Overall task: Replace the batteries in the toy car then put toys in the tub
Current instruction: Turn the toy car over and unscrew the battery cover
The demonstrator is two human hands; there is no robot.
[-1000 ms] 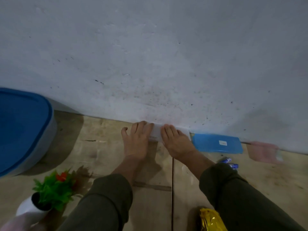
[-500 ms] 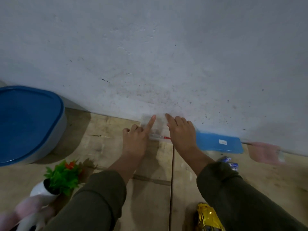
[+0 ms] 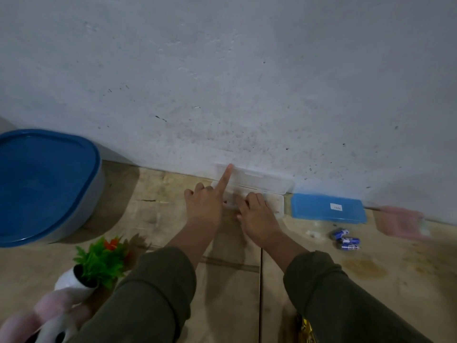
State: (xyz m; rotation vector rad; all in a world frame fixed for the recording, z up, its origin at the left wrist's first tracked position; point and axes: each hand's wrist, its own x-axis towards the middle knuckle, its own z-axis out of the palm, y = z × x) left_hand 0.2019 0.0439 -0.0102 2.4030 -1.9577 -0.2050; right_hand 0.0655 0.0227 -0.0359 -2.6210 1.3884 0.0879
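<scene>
Clear plastic case (image 3: 257, 185) open; left hand (image 3: 205, 206) props its lid with one finger, right hand (image 3: 257, 215) reaches inside, fingers curled. Batteries (image 3: 346, 240) beside it unused; tub (image 3: 47, 184) lidded.

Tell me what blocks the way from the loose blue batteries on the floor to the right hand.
Nothing visible does. The blue batteries lie on bare tiled floor, apart from the right hand, which rests on the clear plastic case by the wall.
</scene>
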